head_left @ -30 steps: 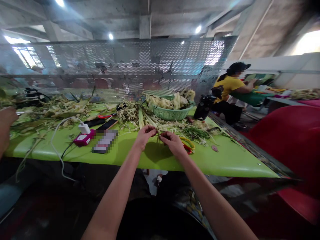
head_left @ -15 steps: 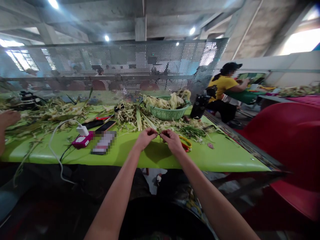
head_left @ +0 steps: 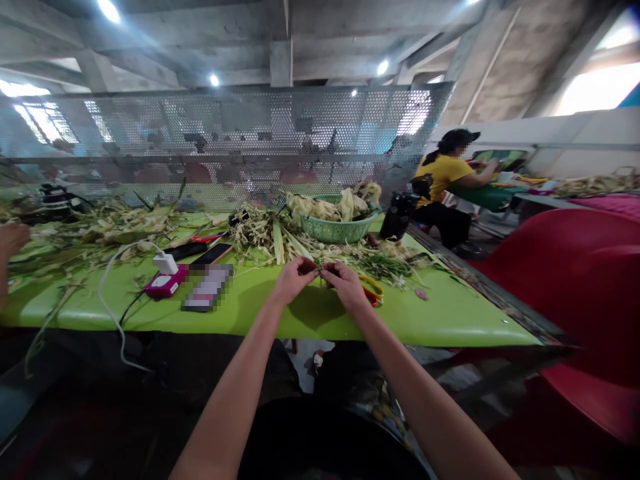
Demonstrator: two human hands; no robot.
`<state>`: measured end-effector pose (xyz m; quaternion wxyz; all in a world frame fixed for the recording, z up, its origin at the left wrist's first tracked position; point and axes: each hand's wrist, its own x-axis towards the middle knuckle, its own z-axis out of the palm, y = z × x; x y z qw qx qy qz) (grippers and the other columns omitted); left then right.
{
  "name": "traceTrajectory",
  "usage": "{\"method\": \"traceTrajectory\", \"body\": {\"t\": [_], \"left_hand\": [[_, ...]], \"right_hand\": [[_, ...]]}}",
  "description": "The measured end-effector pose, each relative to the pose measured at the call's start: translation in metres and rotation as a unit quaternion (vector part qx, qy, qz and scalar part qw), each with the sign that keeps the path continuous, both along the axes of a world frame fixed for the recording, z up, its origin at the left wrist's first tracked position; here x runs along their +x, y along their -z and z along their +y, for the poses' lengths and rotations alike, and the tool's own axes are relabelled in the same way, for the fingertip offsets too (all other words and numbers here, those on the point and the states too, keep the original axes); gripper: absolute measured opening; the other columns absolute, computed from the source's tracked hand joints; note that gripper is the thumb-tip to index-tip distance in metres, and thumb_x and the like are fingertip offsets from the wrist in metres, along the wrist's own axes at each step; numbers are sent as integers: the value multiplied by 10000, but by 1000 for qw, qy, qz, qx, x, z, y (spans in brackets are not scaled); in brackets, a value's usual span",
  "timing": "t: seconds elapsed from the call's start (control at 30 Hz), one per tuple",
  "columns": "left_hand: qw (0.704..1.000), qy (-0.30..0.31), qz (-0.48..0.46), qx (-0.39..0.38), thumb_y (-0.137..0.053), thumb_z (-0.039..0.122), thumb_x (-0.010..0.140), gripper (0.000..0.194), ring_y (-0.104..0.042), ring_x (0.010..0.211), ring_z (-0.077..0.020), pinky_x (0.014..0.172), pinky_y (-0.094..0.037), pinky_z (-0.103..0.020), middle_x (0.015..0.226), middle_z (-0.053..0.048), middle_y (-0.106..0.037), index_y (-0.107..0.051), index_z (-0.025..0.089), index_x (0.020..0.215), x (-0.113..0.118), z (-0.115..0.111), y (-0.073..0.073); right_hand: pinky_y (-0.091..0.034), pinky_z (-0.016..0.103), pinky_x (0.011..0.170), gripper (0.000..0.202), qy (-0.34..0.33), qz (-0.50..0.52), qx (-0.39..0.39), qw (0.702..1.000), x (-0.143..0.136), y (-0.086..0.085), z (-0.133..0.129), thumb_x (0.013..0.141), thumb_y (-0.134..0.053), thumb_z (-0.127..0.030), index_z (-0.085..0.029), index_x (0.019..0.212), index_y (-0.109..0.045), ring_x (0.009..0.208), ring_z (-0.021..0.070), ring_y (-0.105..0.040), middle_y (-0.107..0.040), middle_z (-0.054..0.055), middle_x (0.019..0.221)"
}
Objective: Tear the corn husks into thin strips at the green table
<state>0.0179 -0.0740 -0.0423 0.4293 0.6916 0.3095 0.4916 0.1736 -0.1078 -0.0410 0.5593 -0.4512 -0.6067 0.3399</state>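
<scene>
My left hand (head_left: 294,279) and my right hand (head_left: 343,280) meet fingertip to fingertip over the front part of the green table (head_left: 425,327). Both are closed in a pinch on a thin plant strand (head_left: 321,275), mostly hidden by the fingers. Just right of my right hand lie scissors with yellow and red handles (head_left: 373,291), partly covered by it. Beyond the fingers, dry husk strips (head_left: 260,233) and green leaf pieces (head_left: 385,265) are strewn about. A green plastic basket (head_left: 340,230) heaped with pale husks stands behind them.
To the left are a phone (head_left: 207,290), a darker phone (head_left: 214,254), and a purple socket block (head_left: 165,283) with a white plug and cable. A black flask-like object (head_left: 397,213) stands right of the basket. Another person's hand (head_left: 14,237) shows at far left; a red chair (head_left: 575,267) stands right.
My left hand's fingers have shifted slightly right, closer against my right fingertips. Both hands keep their pinch over the same spot. The view has tilted very slightly.
</scene>
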Motion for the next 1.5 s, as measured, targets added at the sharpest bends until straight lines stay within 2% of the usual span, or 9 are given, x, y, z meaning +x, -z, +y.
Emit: {"method": "traceTrajectory", "body": {"t": [0.2, 0.33, 0.6, 0.73, 0.9, 1.0, 1.1, 1.3, 1.5], "left_hand": [[992, -47, 73, 92, -606, 207, 756, 82, -566, 695, -126, 682, -445, -251, 750, -20, -632, -614, 148, 813, 2, 0, 2], [986, -63, 95, 118, -596, 176, 753, 147, -586, 741, -141, 708, -449, -263, 818, -30, -652, -613, 162, 899, 3, -5, 1], [942, -145, 191, 236, -608, 158, 755, 81, -558, 861, -181, 800, -421, -309, 856, -44, -625, -621, 187, 830, 2, -14, -9], [955, -118, 174, 210, -581, 220, 799, 63, -554, 843, -179, 792, -421, -308, 845, -55, -618, -621, 172, 807, 1, -10, -6], [993, -35, 88, 68, -554, 325, 825, 190, -536, 772, -155, 743, -418, -286, 820, -44, -605, -598, 142, 843, 2, -4, -2], [998, 23, 56, -11, -554, 404, 814, 265, -503, 710, -133, 697, -402, -268, 757, -10, -578, -578, 141, 835, 3, -3, -2], [997, 45, 46, -39, -564, 428, 796, 286, -480, 683, -120, 679, -390, -259, 725, 7, -550, -564, 143, 815, 4, -2, 0], [997, 61, 21, -41, -608, 232, 733, 168, -529, 740, -119, 743, -415, -266, 799, -13, -588, -576, 142, 871, 4, 3, 8], [998, 47, 45, -15, -537, 115, 710, 92, -541, 731, -116, 744, -435, -268, 764, -12, -602, -593, 141, 779, 1, -1, 0]], "right_hand": [[-423, 261, 540, 279, 30, -3, 35, 999, 0, -2, -2, 726, -657, -431, -210, 713, -488, 574, 130, -475, -481, -33, 644], [-415, 262, 509, 274, 43, 11, 27, 999, 1, -2, 0, 735, -647, -422, -215, 694, -472, 559, 131, -450, -458, -35, 627], [-405, 260, 484, 327, 53, 32, 18, 998, 0, -1, 1, 696, -670, -455, -216, 655, -449, 530, 125, -431, -447, -44, 595], [-400, 260, 485, 341, 66, 20, 27, 997, 0, -2, 1, 683, -675, -484, -212, 666, -471, 522, 124, -430, -456, -44, 589], [-407, 263, 496, 345, 74, 2, 33, 997, -1, -3, 0, 703, -648, -504, -213, 670, -466, 533, 133, -441, -482, -28, 603], [-411, 271, 507, 327, 69, -1, 32, 997, -2, -2, 0, 705, -645, -488, -215, 673, -466, 540, 137, -450, -491, -27, 612], [-408, 272, 514, 314, 69, 9, 28, 997, -2, -1, 1, 708, -645, -470, -216, 676, -462, 534, 134, -452, -490, -32, 614], [-391, 265, 515, 314, 93, 14, 30, 995, 2, -1, 3, 708, -648, -473, -212, 678, -477, 517, 131, -452, -486, -39, 582], [-375, 246, 480, 331, 87, 66, 15, 994, 2, -2, 4, 695, -661, -481, -210, 681, -471, 502, 114, -425, -463, -48, 580]]}}
